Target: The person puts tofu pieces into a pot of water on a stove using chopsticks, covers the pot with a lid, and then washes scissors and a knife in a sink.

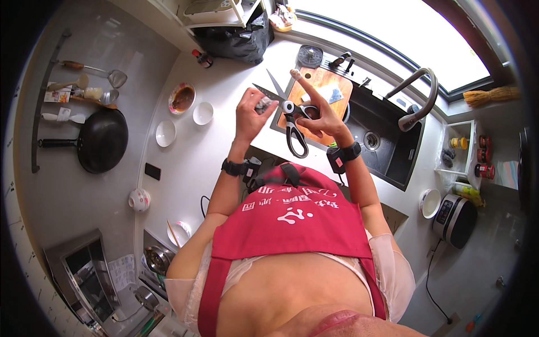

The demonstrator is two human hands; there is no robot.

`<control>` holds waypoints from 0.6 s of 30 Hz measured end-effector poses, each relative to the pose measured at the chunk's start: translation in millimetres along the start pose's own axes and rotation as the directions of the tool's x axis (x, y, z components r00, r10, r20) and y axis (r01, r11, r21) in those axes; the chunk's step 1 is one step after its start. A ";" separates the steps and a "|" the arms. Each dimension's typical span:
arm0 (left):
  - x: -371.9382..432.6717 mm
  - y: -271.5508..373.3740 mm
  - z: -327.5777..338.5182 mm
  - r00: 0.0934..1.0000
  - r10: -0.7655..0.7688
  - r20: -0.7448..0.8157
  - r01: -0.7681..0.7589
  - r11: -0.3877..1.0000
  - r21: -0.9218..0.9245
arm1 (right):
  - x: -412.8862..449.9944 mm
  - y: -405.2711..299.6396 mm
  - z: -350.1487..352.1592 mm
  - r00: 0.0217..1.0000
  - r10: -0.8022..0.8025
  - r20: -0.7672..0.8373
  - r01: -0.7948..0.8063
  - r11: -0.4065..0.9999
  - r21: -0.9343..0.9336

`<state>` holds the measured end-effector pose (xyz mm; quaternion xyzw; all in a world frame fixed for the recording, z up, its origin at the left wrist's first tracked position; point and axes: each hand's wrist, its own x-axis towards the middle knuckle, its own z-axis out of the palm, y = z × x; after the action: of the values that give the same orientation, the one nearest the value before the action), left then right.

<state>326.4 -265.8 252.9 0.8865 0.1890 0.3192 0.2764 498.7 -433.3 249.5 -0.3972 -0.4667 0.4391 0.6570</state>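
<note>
My left hand (pixel 249 116) pinches a small greyish piece of food (pixel 264 105) between thumb and fingers; I cannot tell what kind. In my right hand (pixel 326 116) are black-and-white kitchen scissors (pixel 288 107), their blades parted and pointing up and left. Fingers of that hand are at one handle loop, while the other loop hangs free toward me. My right index finger stretches forward, with something pale wrapped or stuck on its tip. Beneath the right hand, a wooden cutting board (pixel 343 86) lies over the left part of the sink. A white-and-blue packet or sheet (pixel 334 96) rests on it.
The black sink (pixel 393 147) has a curved faucet (pixel 430 90) at its right. Two white bowls (pixel 203 113) and a dish of brown sauce (pixel 182 97) stand left on the counter, near a phone (pixel 152 171). A black bag (pixel 240 42) sits behind.
</note>
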 end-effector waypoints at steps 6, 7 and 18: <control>-26.1 -83.9 -4.4 0.978 -0.190 0.086 0.110 0.820 0.561 | -1.3 19.7 -1.1 0.994 0.084 -0.068 -0.085 0.996 -0.008; -25.5 -84.5 -0.5 0.978 -0.187 0.091 0.106 0.822 0.559 | -2.6 24.9 -0.7 0.994 0.084 -0.074 -0.085 0.996 -0.007; -24.3 -15.7 93.3 0.722 -0.209 0.660 0.686 0.089 -0.722 | -12.6 93.4 -7.0 0.751 -0.257 -0.609 -0.092 0.872 -0.481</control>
<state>368.9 -300.5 172.1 0.4688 0.1675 0.0753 0.8640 484.0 -418.1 157.4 -0.6543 -0.3183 0.1107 0.6770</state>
